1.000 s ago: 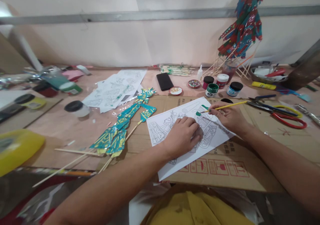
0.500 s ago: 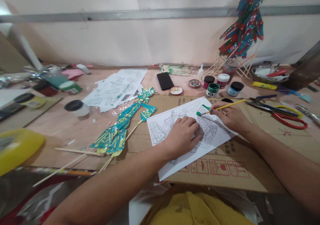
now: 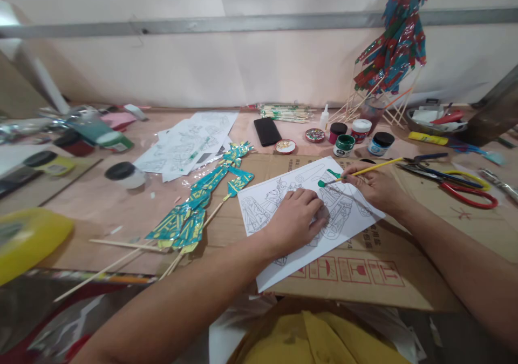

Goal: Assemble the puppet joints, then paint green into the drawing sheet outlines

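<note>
A white sheet with a printed line drawing [image 3: 269, 269] lies aslant on a flattened cardboard piece [image 3: 421, 240]. My left hand [image 3: 297, 218] rests palm down on the sheet, fingers laid out and holding nothing. In my right hand [image 3: 372, 191] is a yellow-handled paintbrush [image 3: 382, 167], pinched near its ferrule. The bristles touch a green painted patch [image 3: 321, 183] in the upper part of the drawing. Another green stroke [image 3: 334, 173] shows just beside it. Beyond the sheet stands an open jar of green paint [image 3: 344, 147].
More paint jars [image 3: 381, 143] and a black phone [image 3: 267, 131] stand beyond the cardboard. Red-handled pliers [image 3: 467, 194] lie at right. A teal and yellow paper figure on sticks [image 3: 196, 196] and a pile of drawings [image 3: 182, 148] are at left. A red-blue figure [image 3: 399, 45] rises behind.
My right hand and the paintbrush have shifted slightly right, the handle tilting up a little. The left hand and the sheet stay in place.
</note>
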A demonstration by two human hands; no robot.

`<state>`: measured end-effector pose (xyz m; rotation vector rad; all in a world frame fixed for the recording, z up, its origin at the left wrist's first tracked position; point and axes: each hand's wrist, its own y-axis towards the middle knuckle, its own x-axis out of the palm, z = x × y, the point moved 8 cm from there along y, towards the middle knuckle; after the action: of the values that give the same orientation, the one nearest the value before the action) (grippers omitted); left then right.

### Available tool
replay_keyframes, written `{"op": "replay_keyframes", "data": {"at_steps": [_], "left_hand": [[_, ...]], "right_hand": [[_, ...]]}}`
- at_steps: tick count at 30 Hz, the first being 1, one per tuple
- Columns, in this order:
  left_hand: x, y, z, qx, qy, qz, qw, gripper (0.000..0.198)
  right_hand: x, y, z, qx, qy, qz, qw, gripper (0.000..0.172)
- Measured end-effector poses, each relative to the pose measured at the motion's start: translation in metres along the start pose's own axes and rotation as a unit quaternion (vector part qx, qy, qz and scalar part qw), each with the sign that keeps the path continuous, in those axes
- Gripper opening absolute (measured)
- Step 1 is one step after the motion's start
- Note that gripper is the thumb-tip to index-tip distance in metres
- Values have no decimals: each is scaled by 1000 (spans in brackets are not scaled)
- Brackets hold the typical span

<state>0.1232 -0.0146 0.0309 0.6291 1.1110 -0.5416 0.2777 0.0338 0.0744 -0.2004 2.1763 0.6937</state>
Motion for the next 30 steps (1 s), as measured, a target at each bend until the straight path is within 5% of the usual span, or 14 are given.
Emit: {"op": "replay_keyframes", "data": {"at_steps": [30], "left_hand": [[-1, 1, 0, 2, -7, 6, 1000, 23]], "right_hand": [[-3, -1, -1, 30, 42, 70, 996, 20]]}}
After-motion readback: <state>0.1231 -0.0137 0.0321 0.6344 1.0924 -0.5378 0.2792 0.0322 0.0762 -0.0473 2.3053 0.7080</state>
